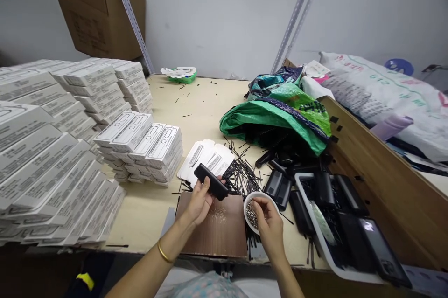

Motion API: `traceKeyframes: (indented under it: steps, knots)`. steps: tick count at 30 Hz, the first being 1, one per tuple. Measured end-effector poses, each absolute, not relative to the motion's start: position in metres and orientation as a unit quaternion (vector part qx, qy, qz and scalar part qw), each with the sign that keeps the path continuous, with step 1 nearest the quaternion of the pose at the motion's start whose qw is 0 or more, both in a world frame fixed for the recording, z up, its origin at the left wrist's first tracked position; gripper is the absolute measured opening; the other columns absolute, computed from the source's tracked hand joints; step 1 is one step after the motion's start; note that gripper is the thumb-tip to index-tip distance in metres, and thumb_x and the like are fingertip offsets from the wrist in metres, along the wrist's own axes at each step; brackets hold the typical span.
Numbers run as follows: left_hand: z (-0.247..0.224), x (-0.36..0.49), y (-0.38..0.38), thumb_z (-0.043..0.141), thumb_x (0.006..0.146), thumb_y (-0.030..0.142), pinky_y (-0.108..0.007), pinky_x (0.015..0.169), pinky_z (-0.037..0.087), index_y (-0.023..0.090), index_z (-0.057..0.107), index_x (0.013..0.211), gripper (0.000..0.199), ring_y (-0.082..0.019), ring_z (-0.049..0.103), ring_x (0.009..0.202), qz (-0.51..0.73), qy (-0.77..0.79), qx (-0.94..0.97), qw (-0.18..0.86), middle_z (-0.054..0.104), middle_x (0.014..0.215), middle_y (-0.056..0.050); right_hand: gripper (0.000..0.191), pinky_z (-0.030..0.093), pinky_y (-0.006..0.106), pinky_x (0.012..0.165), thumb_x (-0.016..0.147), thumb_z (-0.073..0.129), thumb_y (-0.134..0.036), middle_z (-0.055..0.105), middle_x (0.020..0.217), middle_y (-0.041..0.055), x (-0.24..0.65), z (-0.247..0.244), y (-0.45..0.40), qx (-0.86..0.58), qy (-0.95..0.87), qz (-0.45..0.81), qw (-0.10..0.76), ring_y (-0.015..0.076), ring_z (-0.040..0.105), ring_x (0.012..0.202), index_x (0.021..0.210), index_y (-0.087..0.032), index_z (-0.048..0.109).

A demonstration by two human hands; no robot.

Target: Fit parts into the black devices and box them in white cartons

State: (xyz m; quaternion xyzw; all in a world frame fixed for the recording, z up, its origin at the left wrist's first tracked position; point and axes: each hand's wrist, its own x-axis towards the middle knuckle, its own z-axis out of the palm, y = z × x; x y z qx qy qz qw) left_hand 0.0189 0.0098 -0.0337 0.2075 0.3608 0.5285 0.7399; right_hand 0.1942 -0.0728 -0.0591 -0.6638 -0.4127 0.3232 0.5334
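Apparently the work centres on a brown board at the near edge of the desk, so from my remote seat I read the clock from there. I have the left hand at twelve, closed around a black case — tilted above the board with a long face turned up, presumably to keep that side within reach. The right hand, near three, curls its fingers down into a white bowl of small metal parts; whether the fingertips have pinched any I cannot tell. The bowl stands just beside the board, likely for a short reach, and pale bits lie scattered on the board. Black sticks are heaped at one o'clock, near both hands. Further out at three, a white tray gathers dark casings, its walls probably holding them together — while white boxes are stacked at ten, perhaps to save room.
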Motion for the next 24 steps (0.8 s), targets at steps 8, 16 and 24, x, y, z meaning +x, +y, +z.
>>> traceKeyframes:
  steps: [8, 16, 24]
  knots:
    - [-0.055, 0.030, 0.015, 0.066, 0.075, 0.047, -0.044, 0.086, 0.046, 0.016, 0.062, 0.098, 0.039, -0.028, 0.063, 0.088, 0.422, 0.477, 0.462, 0.617, 0.069, 0.091, -0.010, 0.021, 0.045, 0.032, 0.071, 0.086, 0.047, -0.036, 0.066, 0.081, 0.0044, 0.201, -0.055, -0.010, -0.671, -0.521, 0.267, 0.455, 0.0207, 0.061, 0.077, 0.086, -0.020, 0.060]
    - [-0.070, -0.005, 0.044, 0.076, 0.061, 0.034, -0.049, 0.114, 0.006, 0.020, 0.066, 0.099, 0.041, -0.035, 0.019, 0.139, 0.409, 0.515, 0.590, 0.468, 0.051, 0.133, -0.014, 0.013, 0.039, 0.037, 0.081, 0.063, 0.068, -0.020, 0.063, 0.089, 0.0101, 0.164, -0.072, 0.105, -0.684, -0.568, 0.252, 0.381, 0.0272, 0.054, 0.096, 0.073, -0.020, 0.060]
    - [-0.040, -0.032, 0.068, 0.074, 0.065, 0.032, -0.046, 0.111, 0.020, 0.020, 0.061, 0.114, 0.051, -0.032, 0.039, 0.130, 0.402, 0.507, 0.596, 0.475, 0.054, 0.131, -0.014, 0.017, 0.038, 0.036, 0.079, 0.065, 0.067, -0.025, 0.057, 0.065, 0.0001, 0.176, -0.045, 0.123, -0.604, -0.591, 0.334, 0.416, 0.0213, 0.054, 0.078, 0.058, -0.021, 0.051]
